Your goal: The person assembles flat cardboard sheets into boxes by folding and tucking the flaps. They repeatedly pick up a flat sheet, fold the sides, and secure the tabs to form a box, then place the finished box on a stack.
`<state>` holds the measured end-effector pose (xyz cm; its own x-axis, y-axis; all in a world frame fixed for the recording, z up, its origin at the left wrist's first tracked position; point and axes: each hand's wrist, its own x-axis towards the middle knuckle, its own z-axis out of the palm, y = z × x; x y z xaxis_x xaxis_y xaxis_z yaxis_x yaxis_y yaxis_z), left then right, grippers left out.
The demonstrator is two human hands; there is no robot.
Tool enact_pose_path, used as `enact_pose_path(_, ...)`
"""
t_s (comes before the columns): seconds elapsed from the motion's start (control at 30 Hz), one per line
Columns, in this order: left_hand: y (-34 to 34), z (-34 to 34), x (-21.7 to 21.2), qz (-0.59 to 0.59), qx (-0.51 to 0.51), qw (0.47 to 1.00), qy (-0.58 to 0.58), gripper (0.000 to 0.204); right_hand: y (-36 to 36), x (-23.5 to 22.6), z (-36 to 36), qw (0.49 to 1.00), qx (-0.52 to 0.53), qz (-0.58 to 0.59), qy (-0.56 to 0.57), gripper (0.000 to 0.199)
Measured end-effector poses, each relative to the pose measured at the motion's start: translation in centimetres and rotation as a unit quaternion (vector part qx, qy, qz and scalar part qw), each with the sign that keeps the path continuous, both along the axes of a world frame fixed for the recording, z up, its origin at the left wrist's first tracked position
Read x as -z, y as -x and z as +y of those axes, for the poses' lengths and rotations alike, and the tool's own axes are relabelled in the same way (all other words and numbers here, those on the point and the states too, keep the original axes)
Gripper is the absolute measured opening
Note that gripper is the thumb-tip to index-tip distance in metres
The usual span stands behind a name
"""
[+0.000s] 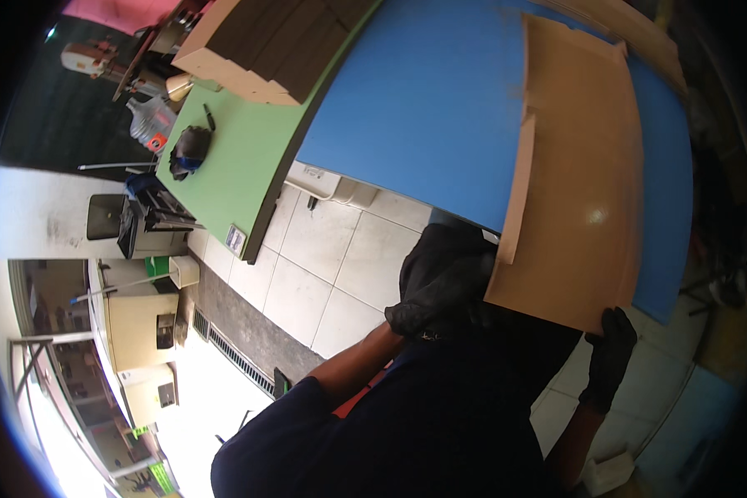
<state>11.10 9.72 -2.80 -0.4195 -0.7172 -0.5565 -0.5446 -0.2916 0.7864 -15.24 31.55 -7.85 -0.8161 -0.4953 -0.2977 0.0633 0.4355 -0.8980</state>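
A long brown cardboard piece (585,183) lies on the blue tabletop (423,100), with a narrow folded flap (520,191) raised along its left edge. Its near end reaches past the table's front edge toward my body. My right hand (612,357), in a black glove, grips the near right corner of the cardboard. Beside the near left corner is my left hand (448,274), also black-gloved. It looks closed, with its fingertips mostly hidden. A small whitish thing (491,237) shows next to it, too little visible to name.
To the left, a green table (249,145) bears a stack of folded cardboard (282,41), a dark cloth-like bundle (192,149) and a black marker (210,117). A clear plastic jug (149,123) stands behind it. White floor tiles (324,249) lie between the tables and me.
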Motion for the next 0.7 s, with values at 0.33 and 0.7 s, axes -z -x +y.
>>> enact_pose_path(0.33,0.5,0.7,2.7,0.134,0.063,0.980,-0.130,0.041,3.0,3.3,3.1,0.999,-0.045,-0.006,0.001,0.056)
enact_pose_path(0.7,4.5,3.6,-0.6,0.175,0.259,0.949,0.038,0.045,-2.1,1.4,0.6,0.983,0.092,-0.051,0.151,0.070)
